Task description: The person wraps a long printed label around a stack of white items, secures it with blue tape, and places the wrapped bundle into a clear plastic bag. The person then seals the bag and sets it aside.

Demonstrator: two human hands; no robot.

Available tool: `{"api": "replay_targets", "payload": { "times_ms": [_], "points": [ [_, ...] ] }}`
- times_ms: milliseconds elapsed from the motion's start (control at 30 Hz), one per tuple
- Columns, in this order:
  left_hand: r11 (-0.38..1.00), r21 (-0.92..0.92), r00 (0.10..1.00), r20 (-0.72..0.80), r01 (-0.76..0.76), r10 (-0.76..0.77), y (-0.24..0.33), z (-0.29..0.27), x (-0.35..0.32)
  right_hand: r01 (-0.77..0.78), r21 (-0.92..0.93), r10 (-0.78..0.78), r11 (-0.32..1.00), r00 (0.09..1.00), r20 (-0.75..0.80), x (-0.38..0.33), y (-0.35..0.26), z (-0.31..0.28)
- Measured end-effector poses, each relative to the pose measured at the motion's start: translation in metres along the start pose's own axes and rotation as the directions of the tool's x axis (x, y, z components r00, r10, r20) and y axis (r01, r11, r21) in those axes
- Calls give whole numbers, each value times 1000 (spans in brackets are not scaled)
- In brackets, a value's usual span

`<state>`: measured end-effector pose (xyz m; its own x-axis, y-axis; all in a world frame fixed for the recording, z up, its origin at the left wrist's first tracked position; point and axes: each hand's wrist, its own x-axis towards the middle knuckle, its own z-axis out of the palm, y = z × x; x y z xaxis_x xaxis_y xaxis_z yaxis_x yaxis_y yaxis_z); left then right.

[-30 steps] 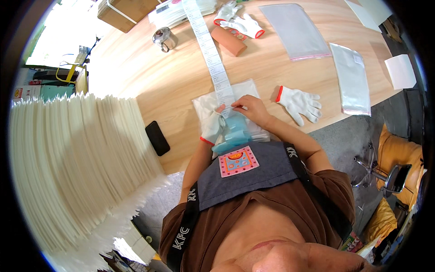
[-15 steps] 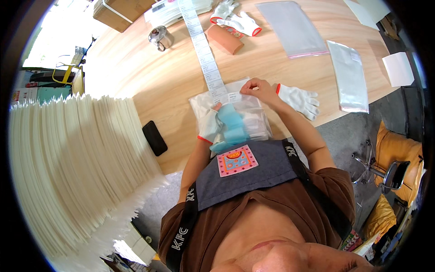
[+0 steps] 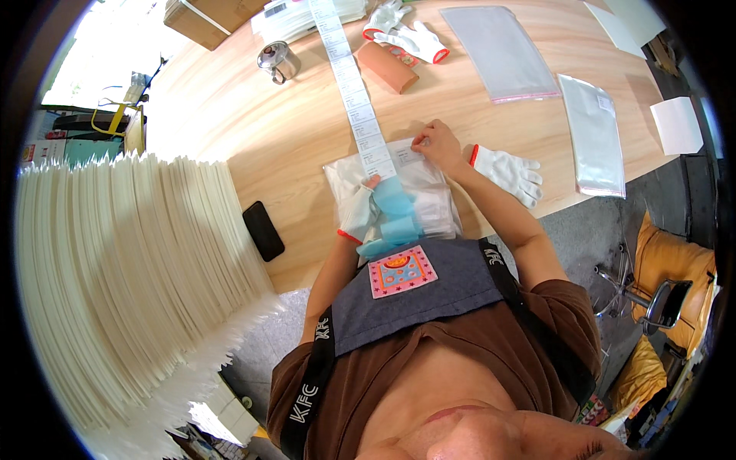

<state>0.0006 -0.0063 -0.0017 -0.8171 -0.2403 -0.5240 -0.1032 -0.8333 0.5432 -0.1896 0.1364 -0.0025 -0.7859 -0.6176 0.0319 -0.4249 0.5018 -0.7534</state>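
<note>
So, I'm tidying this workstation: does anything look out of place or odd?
One mismatch: the left hand wears a white glove with a bare fingertip showing, while the right hand is bare and a loose glove lies right of its wrist. Nothing looks spilled.

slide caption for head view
Gloved left hand on a label strip, bare right hand by the corner of a plastic bag.
</note>
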Motion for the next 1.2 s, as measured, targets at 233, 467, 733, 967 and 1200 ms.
{"api": "replay_targets", "payload": {
  "times_ms": [233, 467, 733, 967, 1200],
  "points": [
    [1000, -19, 1000, 1, 4, -4, 0, 3, -2, 281, -47, -284, 959, 942, -179, -13, -11, -5],
    [991, 110, 997, 35, -73, 70, -5, -3, 4, -77, 432, 80, 899, 997, 11, -17, -16, -15],
    [999, 47, 999, 46, -10, 8, 5, 11, -7, -139, 474, 122, 869, 990, 67, -1, 8, -11],
    [994, -4, 994, 30, -106, 106, 10, 16, -20, -30, 569, -73, 822, 985, 157, -30, -20, -34],
    [959, 197, 979, 34, -205, 202, 29, 35, -35, 176, 264, -314, 948, 641, 700, -84, -48, -51]
  ]
}}
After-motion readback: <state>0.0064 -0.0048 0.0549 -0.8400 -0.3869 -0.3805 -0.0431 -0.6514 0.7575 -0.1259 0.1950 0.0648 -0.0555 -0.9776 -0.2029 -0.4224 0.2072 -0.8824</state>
